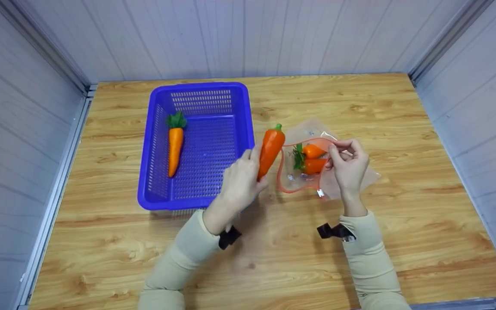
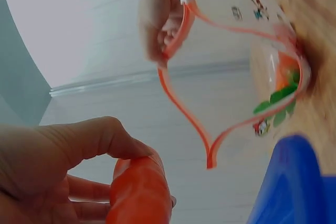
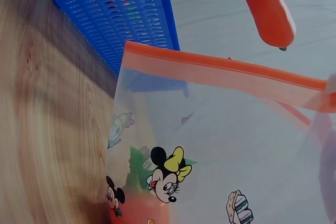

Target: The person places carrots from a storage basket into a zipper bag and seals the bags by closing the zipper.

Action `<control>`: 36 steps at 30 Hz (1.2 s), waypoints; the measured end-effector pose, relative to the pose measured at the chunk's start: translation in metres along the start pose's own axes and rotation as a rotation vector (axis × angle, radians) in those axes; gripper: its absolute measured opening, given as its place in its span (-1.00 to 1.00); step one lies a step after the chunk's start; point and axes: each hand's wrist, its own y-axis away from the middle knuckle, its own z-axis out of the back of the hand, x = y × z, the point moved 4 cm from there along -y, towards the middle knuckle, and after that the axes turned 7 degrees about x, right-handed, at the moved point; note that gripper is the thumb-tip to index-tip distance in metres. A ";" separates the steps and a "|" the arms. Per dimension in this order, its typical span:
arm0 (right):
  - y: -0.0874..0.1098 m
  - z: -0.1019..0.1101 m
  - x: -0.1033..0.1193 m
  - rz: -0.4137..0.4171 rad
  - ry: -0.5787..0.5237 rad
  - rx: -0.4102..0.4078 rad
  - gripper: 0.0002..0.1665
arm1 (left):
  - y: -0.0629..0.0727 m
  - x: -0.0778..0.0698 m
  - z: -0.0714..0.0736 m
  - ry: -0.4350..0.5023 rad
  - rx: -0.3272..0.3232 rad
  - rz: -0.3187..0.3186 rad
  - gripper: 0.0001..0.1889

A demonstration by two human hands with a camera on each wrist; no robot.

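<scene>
My left hand (image 1: 241,176) grips a thick orange carrot (image 1: 271,148) with a short green stub at its top, held between the basket and the bag. In the left wrist view, the thumb and fingers wrap the same carrot (image 2: 139,195). With thumb and fingers, my right hand (image 1: 349,161) pinches the rim of a clear zipper bag (image 1: 302,189) with orange edging. The bag's mouth gapes toward the left hand, and cartoon prints show on its side in the right wrist view. Inside lie two orange vegetables (image 1: 314,166) with green leaves, partly hidden by the right hand and film.
A blue-purple plastic basket (image 1: 144,172) with slotted walls stands left of the bag. One slim orange carrot (image 1: 175,148) with a leafy green top lies along its left side. Pale panel walls (image 1: 248,38) border the wooden table (image 1: 101,245) at the back and sides.
</scene>
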 end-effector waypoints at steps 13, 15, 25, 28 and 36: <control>0.002 0.000 -0.001 -0.012 0.000 0.004 -0.92 | 0.004 -0.025 -0.038 -0.028 0.175 -0.077 -0.25; 0.002 0.000 0.000 -0.007 -0.002 0.005 -0.92 | 0.002 -0.028 -0.044 -0.044 0.212 -0.083 -0.21; 0.002 -0.001 0.001 -0.007 -0.010 0.002 -0.91 | -0.015 -0.040 -0.064 -0.126 0.299 -0.094 -0.19; 0.002 -0.001 0.002 -0.001 0.000 0.005 -0.90 | -0.021 -0.043 -0.068 -0.155 0.316 -0.085 -0.20; 0.002 -0.001 0.001 -0.009 -0.018 0.002 -0.90 | -0.034 -0.054 -0.076 -0.237 0.280 -0.124 -0.46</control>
